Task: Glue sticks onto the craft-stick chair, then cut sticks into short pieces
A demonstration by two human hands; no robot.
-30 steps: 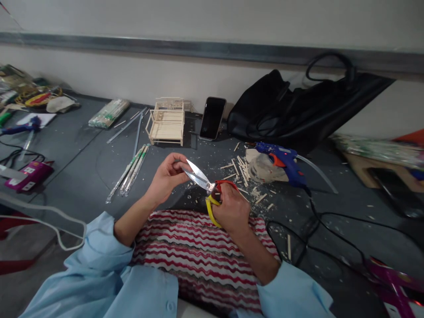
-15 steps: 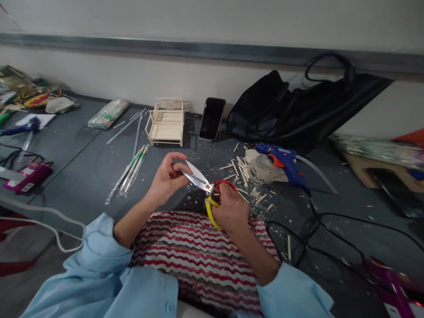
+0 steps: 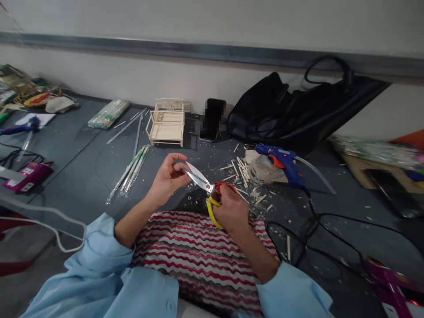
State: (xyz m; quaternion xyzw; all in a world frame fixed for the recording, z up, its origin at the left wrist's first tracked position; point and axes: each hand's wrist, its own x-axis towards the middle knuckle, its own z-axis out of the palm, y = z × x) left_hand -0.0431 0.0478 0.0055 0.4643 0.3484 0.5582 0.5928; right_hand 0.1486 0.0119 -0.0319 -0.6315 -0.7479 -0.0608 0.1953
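My right hand (image 3: 232, 207) is wrapped round the red and yellow handles of a pair of scissors (image 3: 199, 178). The blades point up and left, a little apart, with their tips at the fingers of my left hand (image 3: 168, 179). That hand's thumb and fingers are pinched together; whatever is between them is too small or hidden to make out. Past both hands stands a small model made of thin wooden sticks (image 3: 167, 126), with a railed frame and a flat slatted base. Short cut sticks (image 3: 243, 171) and pale scraps are scattered to the right of the scissors.
A blue glue gun (image 3: 281, 161) rests at right, its black cable trailing forward. Wrapped sticks (image 3: 134, 170) and a bundled pack (image 3: 108, 113) lie left. A phone (image 3: 212, 121) leans by the wall beside a black bag (image 3: 274, 110). Striped cloth (image 3: 198, 256) covers my lap.
The scissor blades have come closer together. Both hands have stayed in nearly the same place.
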